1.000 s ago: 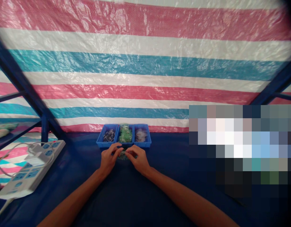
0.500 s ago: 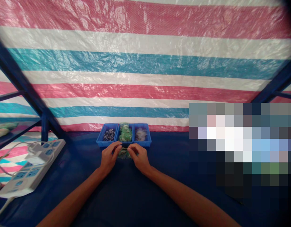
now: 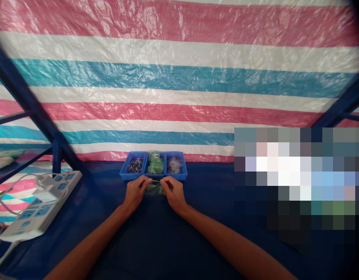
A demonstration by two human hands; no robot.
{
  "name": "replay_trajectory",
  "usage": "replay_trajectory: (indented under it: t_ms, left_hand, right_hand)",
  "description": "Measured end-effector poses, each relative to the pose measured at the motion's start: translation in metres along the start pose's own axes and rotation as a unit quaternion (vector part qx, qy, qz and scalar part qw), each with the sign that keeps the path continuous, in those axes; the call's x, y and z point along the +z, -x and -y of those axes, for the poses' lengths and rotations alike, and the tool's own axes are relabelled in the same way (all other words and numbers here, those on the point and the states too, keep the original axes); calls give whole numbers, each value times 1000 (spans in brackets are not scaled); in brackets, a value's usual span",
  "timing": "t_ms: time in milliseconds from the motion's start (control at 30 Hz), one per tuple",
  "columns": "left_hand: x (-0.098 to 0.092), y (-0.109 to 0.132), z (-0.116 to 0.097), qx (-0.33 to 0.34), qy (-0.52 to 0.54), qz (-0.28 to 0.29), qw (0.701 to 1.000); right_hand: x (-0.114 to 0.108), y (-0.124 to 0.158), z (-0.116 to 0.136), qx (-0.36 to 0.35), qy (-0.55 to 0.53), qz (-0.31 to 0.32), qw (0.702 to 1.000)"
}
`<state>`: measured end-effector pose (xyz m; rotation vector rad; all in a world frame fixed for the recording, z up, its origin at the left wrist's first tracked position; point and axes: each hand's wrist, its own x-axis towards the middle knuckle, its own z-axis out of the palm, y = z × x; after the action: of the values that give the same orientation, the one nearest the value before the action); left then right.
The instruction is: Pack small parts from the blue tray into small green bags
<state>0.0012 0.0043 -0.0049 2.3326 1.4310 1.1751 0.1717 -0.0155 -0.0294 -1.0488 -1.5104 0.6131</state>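
Note:
My left hand [image 3: 135, 193] and my right hand [image 3: 174, 193] are close together on the dark blue table, both pinching a small bundle of green circuit boards [image 3: 155, 188]. A thin yellowish band stretches between my fingertips across the top of the bundle. Just behind my hands stand three small blue bins: the left bin [image 3: 128, 174] holds dark metal pins, the middle bin [image 3: 154, 167] holds green boards, the right bin [image 3: 182, 171] holds clear plastic bags.
A white power strip [image 3: 36, 210] with cables lies at the left table edge. Blue metal frame bars [image 3: 36, 116] rise at left and right. A striped pink, white and teal tarp [image 3: 179, 77] hangs behind. A blurred-out patch covers the right.
My hands have drawn slightly toward the bins and lifted the bundle a little; my fingertips now pull the thin band taut over it.

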Motion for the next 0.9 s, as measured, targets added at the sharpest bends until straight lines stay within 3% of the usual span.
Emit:
replay_trajectory:
  t_ms: [167,333,533,900]
  left_hand:
    - [2,1,4,3,-41,-2,999]
    - [0,1,2,-6,9,-10,1000]
    - [1,3,-5,45,70,-17,996]
    - [-1,4,-4,73,74,-1,995]
  right_hand:
    - [0,0,0,-1,1,-5,1000]
    - [1,0,-1,-3,-3,-6,1000]
    - [1,1,-1,0,-3,-6,1000]
    - [1,0,-2,1,4,-5,1000]
